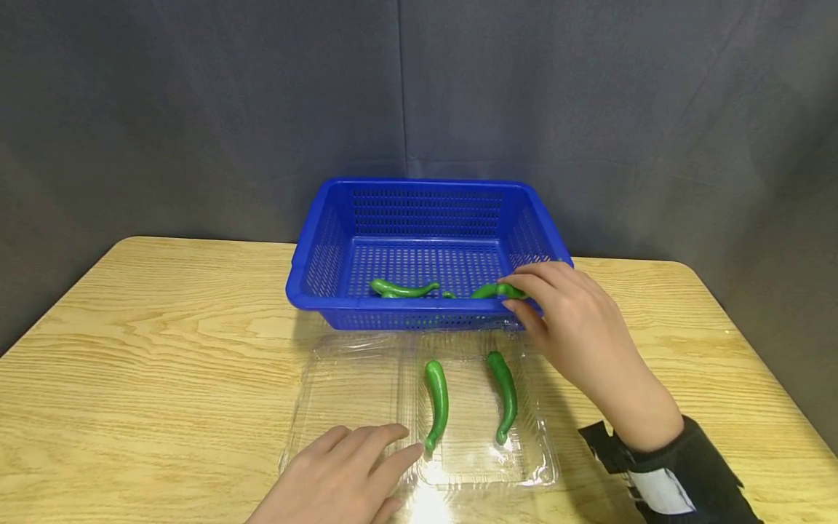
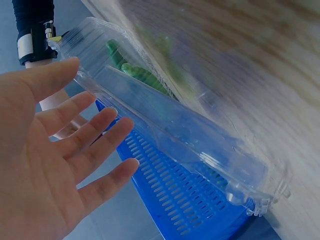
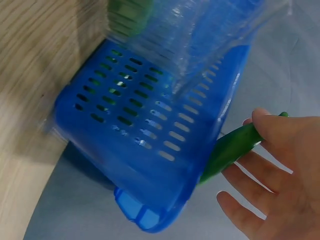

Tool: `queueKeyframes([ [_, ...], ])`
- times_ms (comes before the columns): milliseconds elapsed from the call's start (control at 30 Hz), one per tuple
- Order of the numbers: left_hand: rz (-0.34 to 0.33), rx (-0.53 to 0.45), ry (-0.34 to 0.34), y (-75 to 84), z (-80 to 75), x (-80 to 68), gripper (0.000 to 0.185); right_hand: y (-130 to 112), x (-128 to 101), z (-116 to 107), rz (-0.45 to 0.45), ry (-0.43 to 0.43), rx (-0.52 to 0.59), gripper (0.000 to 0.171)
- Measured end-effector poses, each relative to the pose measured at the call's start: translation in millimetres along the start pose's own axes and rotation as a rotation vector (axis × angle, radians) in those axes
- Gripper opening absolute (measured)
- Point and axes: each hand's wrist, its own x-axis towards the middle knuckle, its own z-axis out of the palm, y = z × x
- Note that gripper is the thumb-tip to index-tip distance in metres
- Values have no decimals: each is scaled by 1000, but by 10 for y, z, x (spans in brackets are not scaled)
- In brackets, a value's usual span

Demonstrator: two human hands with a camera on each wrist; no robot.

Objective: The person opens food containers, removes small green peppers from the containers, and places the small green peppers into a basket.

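Note:
A blue slotted basket (image 1: pixel 314 240) stands at the back of the wooden table and holds two green peppers; one (image 1: pixel 401 290) lies loose at its front. My right hand (image 1: pixel 563 306) reaches over the basket's front right rim and pinches the other pepper (image 1: pixel 492 291), seen as a green pepper (image 3: pixel 230 150) against my fingertips in the right wrist view. In front of the basket lies an open clear plastic clamshell box (image 1: pixel 347 386) with two peppers (image 1: pixel 437 400) (image 1: pixel 504 393) in its right half. My left hand (image 1: pixel 340 473) rests flat with straight fingers on the box's near edge (image 2: pixel 165 125).
The wooden table (image 1: pixel 144 349) reaches left and right of the basket and box. A dark grey cloth backdrop hangs behind. A black wrist strap (image 1: pixel 674 473) sits on my right forearm.

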Motion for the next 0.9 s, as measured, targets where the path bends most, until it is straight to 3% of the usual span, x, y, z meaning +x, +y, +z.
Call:
queueKeyframes([
  [700, -2, -12, -18, 5, -12, -5, 42, 152, -66, 126, 45, -36, -2, 21],
  [900, -1, -13, -5, 6, -8, -1, 31, 170, -78, 133, 63, -43, -1, 27],
])
